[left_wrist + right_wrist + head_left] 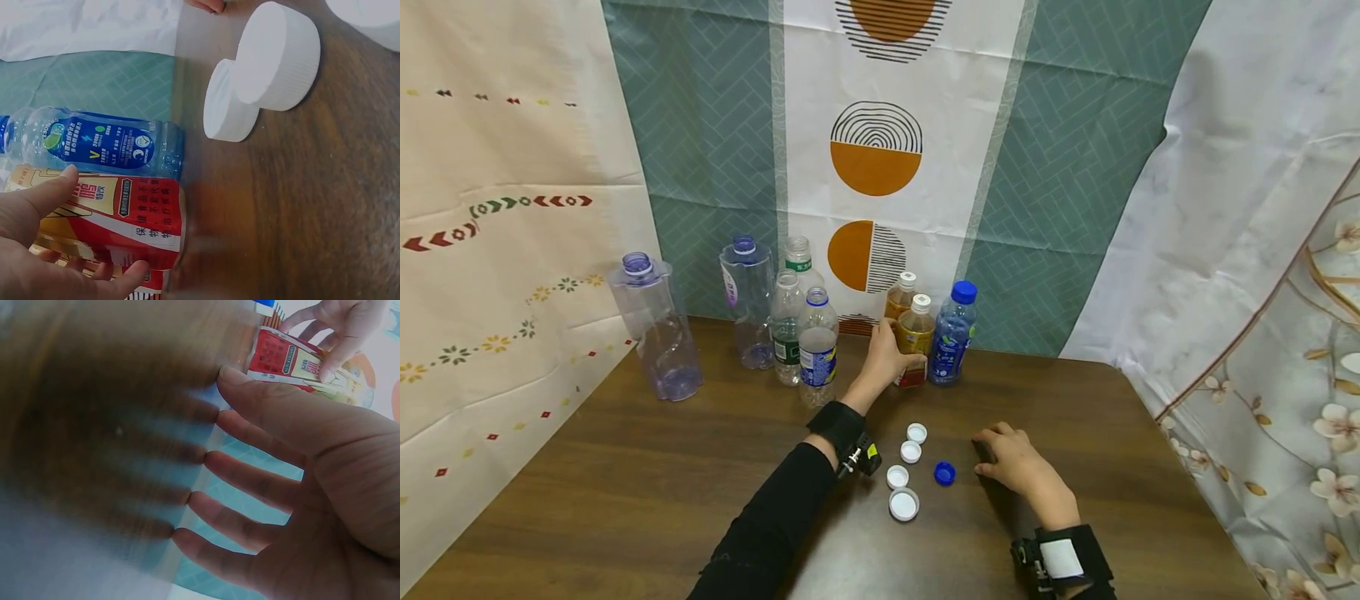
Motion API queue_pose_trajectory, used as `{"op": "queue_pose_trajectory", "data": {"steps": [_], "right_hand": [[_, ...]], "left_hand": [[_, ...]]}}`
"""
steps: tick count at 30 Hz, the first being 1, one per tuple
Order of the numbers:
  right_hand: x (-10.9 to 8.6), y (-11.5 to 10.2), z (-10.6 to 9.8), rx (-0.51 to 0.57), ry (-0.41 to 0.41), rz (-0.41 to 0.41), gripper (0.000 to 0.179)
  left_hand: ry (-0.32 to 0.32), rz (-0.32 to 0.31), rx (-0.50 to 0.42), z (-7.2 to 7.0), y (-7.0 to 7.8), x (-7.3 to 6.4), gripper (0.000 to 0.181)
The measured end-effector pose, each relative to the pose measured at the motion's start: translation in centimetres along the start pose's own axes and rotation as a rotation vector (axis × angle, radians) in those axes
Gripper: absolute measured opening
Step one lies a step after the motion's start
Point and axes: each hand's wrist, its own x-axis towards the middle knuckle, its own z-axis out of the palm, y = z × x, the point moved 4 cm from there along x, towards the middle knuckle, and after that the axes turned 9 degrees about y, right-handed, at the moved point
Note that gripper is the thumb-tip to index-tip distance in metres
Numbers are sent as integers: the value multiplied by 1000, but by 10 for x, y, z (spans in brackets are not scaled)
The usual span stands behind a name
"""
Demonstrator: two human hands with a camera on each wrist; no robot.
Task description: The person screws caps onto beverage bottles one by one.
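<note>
My left hand [882,363] holds a small drink bottle [917,333] with a white cap and a yellow and red label, upright at the back of the table. In the left wrist view the thumb lies on the label [119,206], with the fingers round the other side. A similar bottle [899,293] stands right behind it, and a blue-capped, blue-labelled bottle [951,342] is just to its right. My right hand [1021,467] rests with its fingertips on the table, holding nothing. In the right wrist view its fingers [250,481] are spread.
Several uncapped clear bottles stand at the back left, among them a tall one [658,333] and one with a blue label [817,358]. Between my hands lie several loose caps, including a large white cap [904,505] and a blue cap [944,473]. Fabric hangs behind the table [625,483].
</note>
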Motion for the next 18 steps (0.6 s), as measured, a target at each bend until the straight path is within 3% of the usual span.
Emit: {"op": "queue_pose_trajectory", "data": {"steps": [8, 18], "right_hand": [[0, 0, -1, -10, -3, -5, 44], [0, -1, 0, -4, 4, -17, 44]], "left_hand": [[-19, -11, 5, -4, 6, -6, 85], [-83, -59, 65, -19, 3, -36, 87]]}}
